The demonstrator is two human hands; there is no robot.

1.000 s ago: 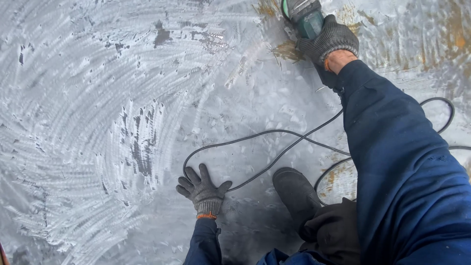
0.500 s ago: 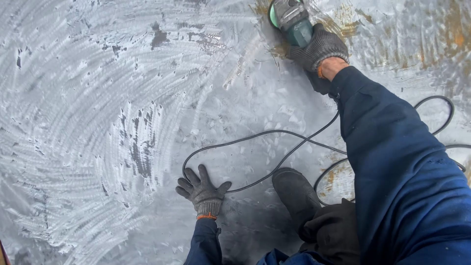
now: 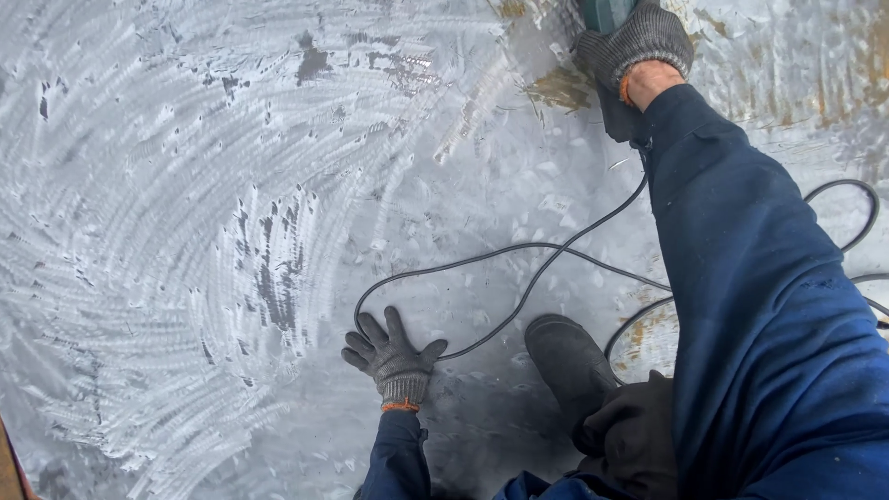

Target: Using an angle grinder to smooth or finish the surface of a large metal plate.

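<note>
— Grinder (image 3: 607,13): where is it?
— At the top edge of the view, mostly cut off; only its teal body shows, on the ground-bright metal plate (image 3: 185,185) beside a rusty patch (image 3: 560,90).
— Which hand holds it?
— The right hand (image 3: 637,44), in a grey knit glove, fingers wrapped around the body.
— And the other one?
— The left hand (image 3: 394,352), gloved too, lies flat on the plate with fingers spread, just beside the black power cord (image 3: 519,298) and near a dark boot (image 3: 569,361).
</note>
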